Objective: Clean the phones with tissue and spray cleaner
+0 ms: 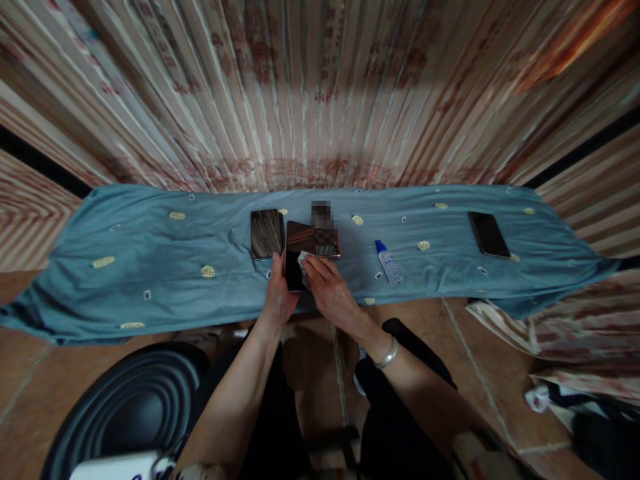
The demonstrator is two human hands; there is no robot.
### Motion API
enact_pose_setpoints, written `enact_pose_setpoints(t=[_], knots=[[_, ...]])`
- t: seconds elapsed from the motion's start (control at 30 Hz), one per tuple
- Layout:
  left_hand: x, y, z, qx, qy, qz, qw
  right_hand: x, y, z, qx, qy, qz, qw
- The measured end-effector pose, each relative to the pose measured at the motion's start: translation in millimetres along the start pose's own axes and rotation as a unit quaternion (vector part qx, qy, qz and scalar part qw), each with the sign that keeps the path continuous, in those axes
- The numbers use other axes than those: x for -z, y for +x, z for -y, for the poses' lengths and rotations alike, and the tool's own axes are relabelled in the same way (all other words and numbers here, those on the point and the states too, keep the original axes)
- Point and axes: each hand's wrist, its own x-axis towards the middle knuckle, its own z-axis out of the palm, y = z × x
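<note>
My left hand [281, 293] is closed around the left edge of a dark smartphone [293, 275], whose black screen faces up near the cloth's front edge. In my right hand [327, 288] a crumpled white wipe [304, 263] is pinched, pressed against the right part of that screen. Just beyond the phone lies a dark glossy device [301, 235], partly hidden, beside another dark item [330, 251] with a blurred-out patch over it. To the left of these rests a dark tablet-like device [267, 233] with a reflective face.
A blue-capped clear bottle [389, 262] lies right of my hands. Farther right is another black phone [489, 235]. Everything rests on a teal patterned cloth [150, 247] over a narrow table. Striped curtains [300, 100] hang behind; a black ridged round object [130, 413] stands at lower left.
</note>
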Motion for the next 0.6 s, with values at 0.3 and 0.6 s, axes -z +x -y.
enact_pose_setpoints(t=[0.3,0.6], knots=[[5.7,6.7,-2.8,-0.011,-0.009,-0.004,1.000,1.7,-4.0,7.6,0.019,-0.006,0.016,1.000],[3.0,6.7,-9.3,-0.020,-0.010,-0.004,1.000,1.3,-8.3,12.6,0.035,0.007,0.024,0.999]])
